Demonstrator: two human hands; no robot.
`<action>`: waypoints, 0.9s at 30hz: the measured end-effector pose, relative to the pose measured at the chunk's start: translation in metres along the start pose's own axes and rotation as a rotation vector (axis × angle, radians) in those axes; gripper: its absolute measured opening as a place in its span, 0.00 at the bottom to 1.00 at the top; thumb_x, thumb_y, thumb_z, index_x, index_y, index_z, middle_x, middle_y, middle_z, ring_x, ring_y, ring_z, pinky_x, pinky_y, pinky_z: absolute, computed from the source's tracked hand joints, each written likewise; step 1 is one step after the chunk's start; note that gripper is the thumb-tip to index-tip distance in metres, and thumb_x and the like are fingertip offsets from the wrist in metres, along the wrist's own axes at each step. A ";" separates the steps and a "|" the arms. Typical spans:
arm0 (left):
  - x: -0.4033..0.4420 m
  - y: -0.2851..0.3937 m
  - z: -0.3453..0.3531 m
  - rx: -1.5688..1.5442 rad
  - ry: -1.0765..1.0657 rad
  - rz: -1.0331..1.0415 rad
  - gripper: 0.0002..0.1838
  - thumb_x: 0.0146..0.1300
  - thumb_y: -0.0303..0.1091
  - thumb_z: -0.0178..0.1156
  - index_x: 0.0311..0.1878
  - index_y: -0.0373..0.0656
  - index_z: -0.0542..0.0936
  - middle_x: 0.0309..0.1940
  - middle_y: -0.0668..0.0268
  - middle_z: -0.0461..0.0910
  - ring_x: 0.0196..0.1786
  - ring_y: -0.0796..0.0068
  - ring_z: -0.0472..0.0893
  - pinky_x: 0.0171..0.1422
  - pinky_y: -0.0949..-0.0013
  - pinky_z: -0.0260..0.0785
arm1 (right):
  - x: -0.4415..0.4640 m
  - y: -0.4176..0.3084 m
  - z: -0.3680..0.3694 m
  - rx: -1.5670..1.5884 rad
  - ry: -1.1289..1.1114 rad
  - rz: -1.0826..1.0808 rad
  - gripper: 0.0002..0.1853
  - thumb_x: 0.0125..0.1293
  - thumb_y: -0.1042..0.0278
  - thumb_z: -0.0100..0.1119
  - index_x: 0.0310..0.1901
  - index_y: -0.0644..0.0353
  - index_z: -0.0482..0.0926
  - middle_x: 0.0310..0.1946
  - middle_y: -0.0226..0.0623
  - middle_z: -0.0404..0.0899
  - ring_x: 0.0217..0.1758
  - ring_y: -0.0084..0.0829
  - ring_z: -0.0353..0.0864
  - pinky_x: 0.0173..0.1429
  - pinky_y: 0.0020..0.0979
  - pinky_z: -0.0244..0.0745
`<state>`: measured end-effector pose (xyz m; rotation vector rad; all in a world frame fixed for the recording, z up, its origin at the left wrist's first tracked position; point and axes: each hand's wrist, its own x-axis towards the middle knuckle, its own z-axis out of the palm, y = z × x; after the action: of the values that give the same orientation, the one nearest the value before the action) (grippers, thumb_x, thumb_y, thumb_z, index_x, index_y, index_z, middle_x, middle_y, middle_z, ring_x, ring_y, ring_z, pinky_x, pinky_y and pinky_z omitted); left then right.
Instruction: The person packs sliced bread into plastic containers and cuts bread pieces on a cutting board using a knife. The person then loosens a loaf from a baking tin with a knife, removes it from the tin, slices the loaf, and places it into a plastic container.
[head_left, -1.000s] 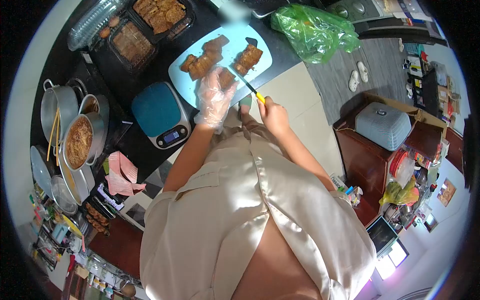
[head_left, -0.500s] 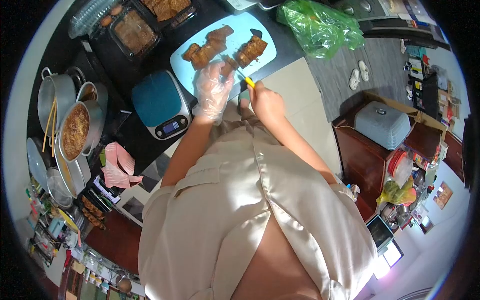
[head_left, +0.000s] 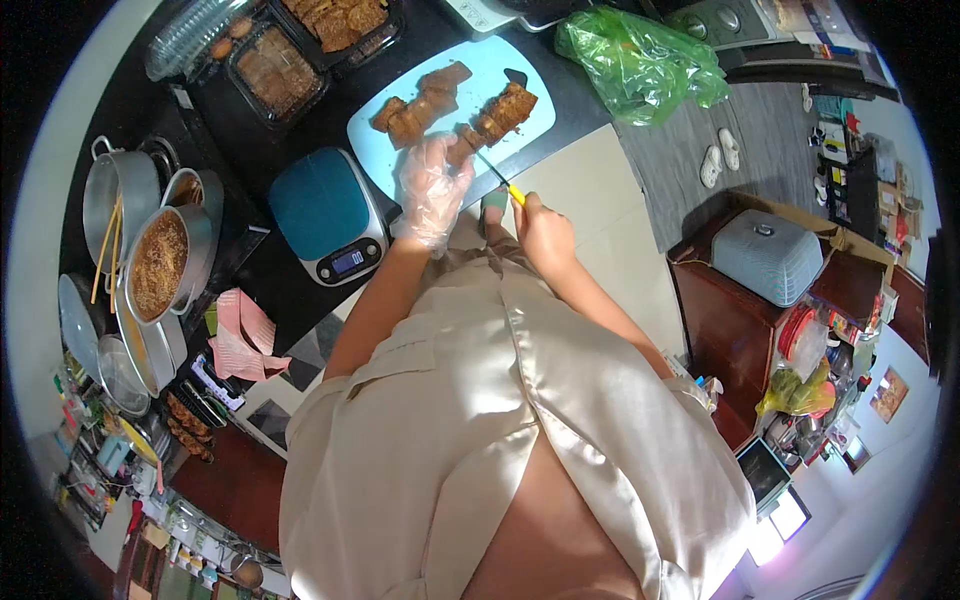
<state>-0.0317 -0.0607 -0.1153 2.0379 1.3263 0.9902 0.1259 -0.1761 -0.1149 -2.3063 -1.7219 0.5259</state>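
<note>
Counter: black, running beneath the scale and board.
Board: light blue, lying flat at the counter's edge.
Bag: green, see-through, crumpled, just beside the board's right end.
Scale: teal top, lit display, near the board on its left.
Left hand: gloved in clear plastic, fingers and thumb closed about the piece at the board's near side.
Right hand: bare, fingers wrapped round the handle of the knife.
Left block: brown meat in several chunks together, on the board, just beyond the left hand.
Right block: brown meat, ridged across, on the board.
Knife: yellow handle, blade slanting over the board's near edge, tip by the piece; cannot tell whether they touch.
Piece: brown meat, on the board, between the left hand and right block.
</note>
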 end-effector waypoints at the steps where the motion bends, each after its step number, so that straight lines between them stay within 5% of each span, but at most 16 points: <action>1: -0.001 0.000 0.000 -0.031 -0.012 0.014 0.18 0.51 0.31 0.73 0.46 0.40 0.79 0.40 0.57 0.82 0.44 0.54 0.81 0.51 0.58 0.73 | 0.008 -0.006 0.001 0.001 0.002 0.002 0.16 0.72 0.56 0.54 0.33 0.62 0.73 0.16 0.51 0.77 0.20 0.53 0.80 0.26 0.49 0.75; 12: -0.016 -0.008 -0.017 0.068 0.015 -0.013 0.24 0.52 0.32 0.71 0.53 0.41 0.78 0.45 0.57 0.80 0.49 0.51 0.78 0.55 0.53 0.70 | -0.002 -0.005 -0.026 0.095 0.035 -0.078 0.15 0.71 0.57 0.56 0.32 0.59 0.72 0.15 0.45 0.76 0.19 0.49 0.78 0.24 0.46 0.73; 15: -0.015 -0.011 -0.015 0.008 -0.003 -0.100 0.23 0.52 0.28 0.72 0.53 0.40 0.80 0.44 0.59 0.81 0.47 0.59 0.79 0.55 0.61 0.73 | -0.005 -0.018 -0.035 0.024 0.006 -0.102 0.15 0.71 0.57 0.56 0.32 0.59 0.72 0.15 0.44 0.76 0.18 0.49 0.78 0.24 0.46 0.74; 27: -0.014 -0.013 -0.013 0.136 0.009 -0.039 0.18 0.53 0.34 0.72 0.45 0.39 0.81 0.40 0.59 0.82 0.44 0.56 0.80 0.51 0.57 0.73 | 0.011 -0.026 -0.015 -0.043 0.005 -0.138 0.17 0.71 0.56 0.55 0.32 0.62 0.73 0.14 0.45 0.77 0.15 0.48 0.78 0.21 0.46 0.74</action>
<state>-0.0529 -0.0682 -0.1206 2.1002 1.4686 0.9147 0.1122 -0.1573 -0.0926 -2.1939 -1.8907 0.4605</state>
